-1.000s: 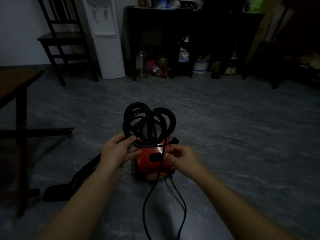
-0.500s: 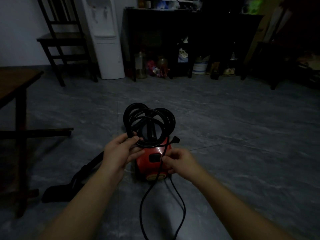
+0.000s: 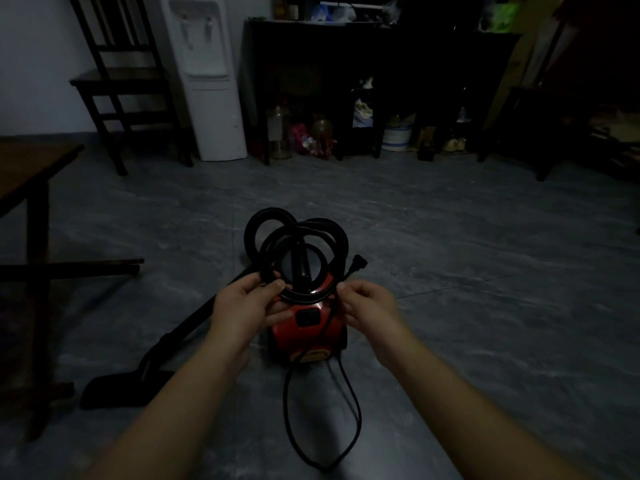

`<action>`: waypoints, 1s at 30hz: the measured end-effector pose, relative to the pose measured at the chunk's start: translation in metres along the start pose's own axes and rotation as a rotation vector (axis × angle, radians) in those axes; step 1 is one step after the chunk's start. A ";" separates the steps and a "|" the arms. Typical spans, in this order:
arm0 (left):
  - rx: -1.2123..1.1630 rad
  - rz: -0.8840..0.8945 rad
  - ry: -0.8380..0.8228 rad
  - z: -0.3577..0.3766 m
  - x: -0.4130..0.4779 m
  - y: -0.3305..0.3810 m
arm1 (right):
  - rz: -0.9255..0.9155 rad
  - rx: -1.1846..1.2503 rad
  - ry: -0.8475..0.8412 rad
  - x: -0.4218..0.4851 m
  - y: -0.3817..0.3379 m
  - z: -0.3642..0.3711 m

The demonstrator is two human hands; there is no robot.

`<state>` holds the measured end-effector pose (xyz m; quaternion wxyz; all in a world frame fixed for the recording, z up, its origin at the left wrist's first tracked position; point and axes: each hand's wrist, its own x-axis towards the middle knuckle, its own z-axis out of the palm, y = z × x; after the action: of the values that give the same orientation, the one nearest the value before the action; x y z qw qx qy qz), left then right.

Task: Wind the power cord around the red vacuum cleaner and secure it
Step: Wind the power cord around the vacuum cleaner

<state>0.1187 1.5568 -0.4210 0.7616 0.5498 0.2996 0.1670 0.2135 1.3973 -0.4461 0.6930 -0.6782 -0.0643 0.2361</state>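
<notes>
Two bare forearms are seen, ending in the left hand and right hand. No sleeves, gloves, watch or rings are worn within view. Fingers are uncovered, nails short. Finer detail is lost to dim light.

Down on the grey, marbled tile floor sits the red vacuum cleaner, dead centre. A slack loop of black power cord trails off its near end and lies on the tiles. To the left, the black floor nozzle rests flat, its wand running up toward the cleaner. Further back, a dark wooden chair and a white water dispenser stand side by side at the wall.
</notes>
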 end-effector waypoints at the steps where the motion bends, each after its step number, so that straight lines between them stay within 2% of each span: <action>1: 0.016 0.002 0.002 0.000 0.000 -0.001 | -0.012 -0.009 0.022 0.000 0.000 0.000; 7: 0.101 0.022 0.002 -0.002 0.001 -0.004 | -0.018 0.115 0.096 -0.001 -0.003 0.002; 13: 0.191 -0.007 -0.065 0.000 -0.002 -0.006 | -0.010 0.181 -0.038 -0.002 -0.006 -0.001; 21: 0.386 0.040 -0.069 -0.003 -0.002 -0.008 | -0.093 -0.065 -0.002 -0.003 -0.010 -0.003; 24: 0.380 0.046 -0.073 -0.007 0.001 -0.004 | -0.101 -0.125 0.010 -0.001 -0.012 -0.005; 28: 0.345 0.073 -0.058 -0.017 0.007 0.005 | -0.128 -0.212 -0.037 0.001 -0.013 -0.012; 30: 0.424 0.103 -0.070 -0.020 0.008 0.006 | -0.142 -0.260 -0.067 0.002 -0.013 -0.012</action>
<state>0.1125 1.5778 -0.4220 0.6294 0.7177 0.2728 0.1195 0.2231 1.3871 -0.4345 0.6119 -0.7475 -0.1651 0.1988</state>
